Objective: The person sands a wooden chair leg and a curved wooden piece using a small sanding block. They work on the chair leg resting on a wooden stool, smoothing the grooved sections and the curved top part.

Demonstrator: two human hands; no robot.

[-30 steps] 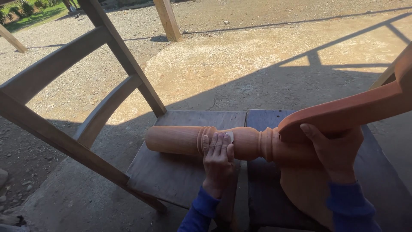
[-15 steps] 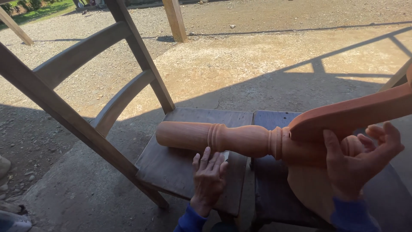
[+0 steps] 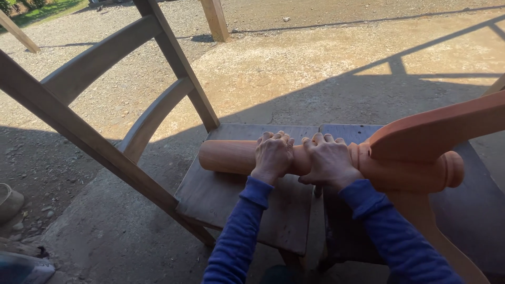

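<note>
A turned reddish wooden post with ring mouldings lies across two wooden seats. It is joined to curved reddish wooden arms at the right. My left hand grips the round post near its middle, fingers curled over the top. Right beside it, my right hand also wraps over the post, next to the ring mouldings. Both sleeves are blue. No sandpaper shows under either hand.
A grey wooden chair stands at the left, its seat under the post. A second dark seat is at the right. Beyond lie concrete floor, gravel and a wooden pillar. A shoe sits at the far left.
My left hand rose from the seat onto the post. My right hand left the curved piece and moved left onto the post beside it. The post has turned.
</note>
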